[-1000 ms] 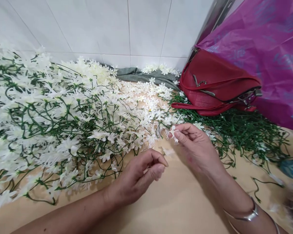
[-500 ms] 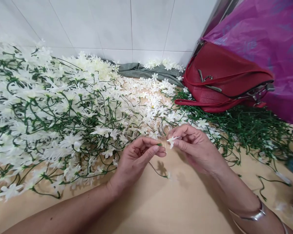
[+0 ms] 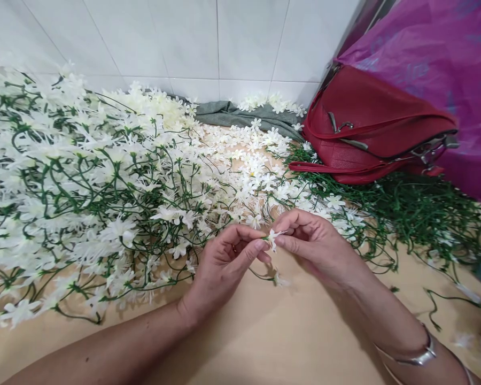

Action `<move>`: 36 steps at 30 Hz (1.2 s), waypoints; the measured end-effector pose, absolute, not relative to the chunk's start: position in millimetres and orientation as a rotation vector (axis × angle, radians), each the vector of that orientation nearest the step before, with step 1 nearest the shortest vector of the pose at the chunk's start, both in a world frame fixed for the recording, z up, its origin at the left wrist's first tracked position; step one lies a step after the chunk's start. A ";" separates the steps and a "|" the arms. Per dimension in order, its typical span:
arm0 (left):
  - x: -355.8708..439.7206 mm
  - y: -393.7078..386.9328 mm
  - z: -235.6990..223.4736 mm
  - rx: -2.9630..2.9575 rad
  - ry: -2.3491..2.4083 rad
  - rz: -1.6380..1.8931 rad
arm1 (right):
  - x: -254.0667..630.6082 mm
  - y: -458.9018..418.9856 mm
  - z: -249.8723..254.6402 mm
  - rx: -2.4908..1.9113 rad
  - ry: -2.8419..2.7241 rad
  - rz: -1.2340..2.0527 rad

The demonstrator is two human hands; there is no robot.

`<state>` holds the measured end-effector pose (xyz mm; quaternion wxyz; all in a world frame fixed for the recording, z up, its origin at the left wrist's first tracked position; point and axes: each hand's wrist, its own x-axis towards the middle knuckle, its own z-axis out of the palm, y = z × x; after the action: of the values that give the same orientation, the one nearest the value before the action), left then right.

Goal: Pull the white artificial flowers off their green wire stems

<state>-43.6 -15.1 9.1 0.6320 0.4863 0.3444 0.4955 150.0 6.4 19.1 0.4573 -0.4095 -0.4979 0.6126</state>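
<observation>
White flower point(image 3: 273, 239) (red handbag point(image 3: 369, 120) beyond)

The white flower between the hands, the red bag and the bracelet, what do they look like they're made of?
White flower: probably thin fabric, matte, judging by its soft, flat petals; plastic is possible.
Red bag: leather or imitation leather, softly glossy, with faint grain on its panels.
Bracelet: likely metal, silver-coloured and polished, given its bright highlights.
</observation>
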 end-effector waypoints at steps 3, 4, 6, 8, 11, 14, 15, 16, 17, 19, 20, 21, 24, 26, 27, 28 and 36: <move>-43.6 -16.3 8.0 1.121 0.807 1.126 | 151.0 6.3 19.0 -1.001 -1.207 1.533; -43.8 -17.1 7.2 1.134 0.822 1.121 | 151.2 6.2 19.1 -1.001 -1.205 1.546; -44.1 -19.0 4.9 1.188 0.863 1.111 | 151.3 6.0 19.4 -1.009 -1.210 1.571; -44.6 -20.7 2.0 1.270 0.912 1.104 | 151.0 5.8 19.6 -1.025 -1.216 1.577; -44.9 -21.8 -1.8 1.361 0.970 1.079 | 150.1 6.0 20.2 -1.062 -1.230 1.578; -44.7 -21.4 -3.9 1.392 0.993 1.059 | 149.3 6.1 21.6 -1.082 -1.257 1.580; -44.5 -21.2 -4.2 1.399 0.997 1.056 | 149.1 6.0 22.0 -1.085 -1.268 1.578; -44.4 -20.9 -4.2 1.404 0.999 1.055 | 149.0 6.0 22.3 -1.087 -1.278 1.578; -44.1 -20.7 -4.0 1.409 1.003 1.052 | 148.9 6.0 22.4 -1.089 -1.287 1.579; -43.7 -20.4 -2.9 1.414 1.014 1.038 | 149.1 6.2 22.0 -1.097 -1.297 1.588; -43.6 -20.2 -2.1 1.416 1.019 1.031 | 149.4 6.5 21.5 -1.103 -1.300 1.594; -43.4 -20.1 -1.4 1.420 1.023 1.024 | 149.7 6.8 21.0 -1.114 -1.300 1.602; -43.5 -19.6 0.4 1.438 1.034 1.015 | 150.7 7.5 20.4 -1.161 -1.315 1.629; -43.8 -19.2 0.9 1.453 1.050 1.007 | 150.6 7.4 21.1 -1.187 -1.329 1.640; -44.0 -19.1 1.0 1.462 1.057 1.001 | 150.3 7.1 21.6 -1.192 -1.333 1.645; -44.3 -19.0 1.0 1.471 1.065 0.990 | 149.7 6.9 22.1 -1.195 -1.334 1.653; -44.2 -15.7 0.6 1.444 1.097 0.956 | 142.8 5.5 20.8 -1.166 -1.268 1.681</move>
<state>-44.2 -15.7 0.6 0.5190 0.6022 0.4572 0.3986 142.8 5.5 20.8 0.3591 -0.4519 -0.4917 0.6520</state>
